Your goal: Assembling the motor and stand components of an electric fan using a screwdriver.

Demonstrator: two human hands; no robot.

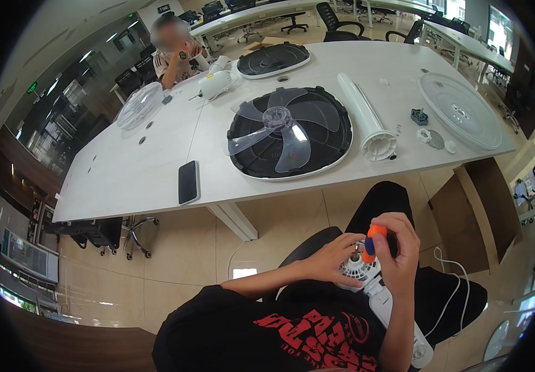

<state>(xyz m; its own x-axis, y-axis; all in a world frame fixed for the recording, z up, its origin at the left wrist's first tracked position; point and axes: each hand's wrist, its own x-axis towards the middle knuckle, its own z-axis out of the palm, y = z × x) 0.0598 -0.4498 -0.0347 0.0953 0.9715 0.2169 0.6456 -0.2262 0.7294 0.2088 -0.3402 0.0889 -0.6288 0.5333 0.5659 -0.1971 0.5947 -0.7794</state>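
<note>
A white fan motor unit (357, 271) with a slotted round housing rests on my lap, its neck (380, 300) stretching down to the lower right. Around the housing's left side curl the fingers of my left hand (332, 259), holding it. My right hand (402, 243) is closed on the orange and blue handle of a screwdriver (376, 232). The screwdriver sits just over the front of the housing, and where its tip meets the unit is hidden. A white power cord (463, 280) loops beside my right leg.
On the white table (156, 180) lie a black fan base with clear blades (294, 149), a second base (274, 60), a white tube (366, 118), clear grilles (463, 111), a dark knob (419, 116) and a phone (188, 183). A cardboard box (487, 211) stands right. A person (171, 53) sits across.
</note>
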